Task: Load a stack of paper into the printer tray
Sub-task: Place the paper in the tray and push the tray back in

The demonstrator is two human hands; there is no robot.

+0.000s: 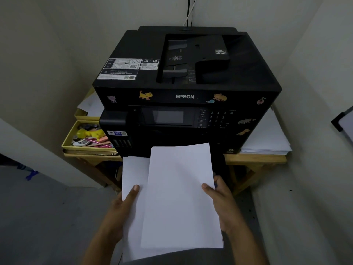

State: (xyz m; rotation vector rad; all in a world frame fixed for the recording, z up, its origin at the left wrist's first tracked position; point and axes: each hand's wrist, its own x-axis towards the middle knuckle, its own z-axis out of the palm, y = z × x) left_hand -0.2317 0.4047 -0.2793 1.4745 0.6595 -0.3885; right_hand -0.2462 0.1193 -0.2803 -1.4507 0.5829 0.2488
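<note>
A black Epson printer (183, 96) with animal stickers stands on a wooden table in a corner. In front of it, at its lower front, I hold a stack of white paper (177, 197); the sheets are fanned, one lot offset to the left behind the other. My left hand (122, 205) grips the left edge with the thumb on top. My right hand (221, 199) grips the right edge, thumb on top. The paper hides the printer's lower front, so the tray itself does not show.
A yellow organiser tray (68, 138) with pens and small items sits left of the printer. More white sheets (267, 138) lie on the wooden table (256, 159) at the right. Walls close in on both sides; cables run up the back wall.
</note>
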